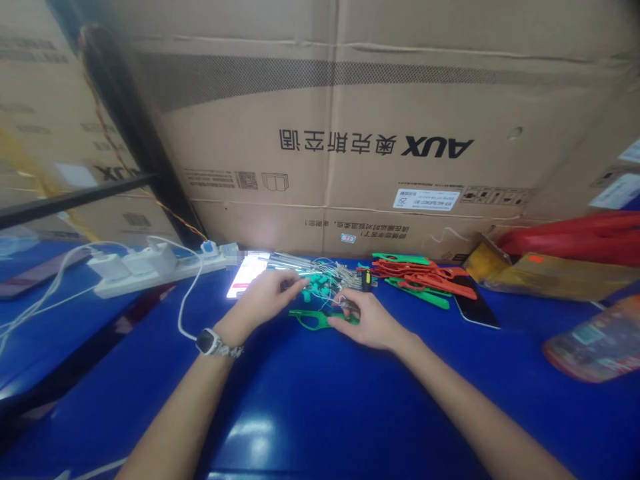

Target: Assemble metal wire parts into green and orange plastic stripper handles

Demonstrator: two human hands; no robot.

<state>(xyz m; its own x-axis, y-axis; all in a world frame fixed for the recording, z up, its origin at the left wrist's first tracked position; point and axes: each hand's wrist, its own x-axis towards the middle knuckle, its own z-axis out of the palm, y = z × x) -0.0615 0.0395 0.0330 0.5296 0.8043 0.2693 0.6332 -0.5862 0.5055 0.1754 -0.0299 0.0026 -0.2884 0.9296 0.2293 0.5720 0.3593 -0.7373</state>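
Note:
My left hand [267, 293], with a watch [209, 342] on its wrist, reaches into a heap of thin metal rods and small teal plastic parts [313, 275] on the blue table [320, 400]; its fingers are curled on one of them. My right hand [363, 319] is closed in a pinch on a small metal piece just above a green plastic handle [313, 319] that lies flat on the table. What exactly each hand pinches is too small to name.
A pile of red and green plastic handles [423, 275] lies to the right, beside a dark phone [475, 307]. A lit phone [247, 273] and a white power strip with chargers [145, 267] sit left. Big cardboard boxes [350, 133] wall the back. Red bags [575, 240] lie at right.

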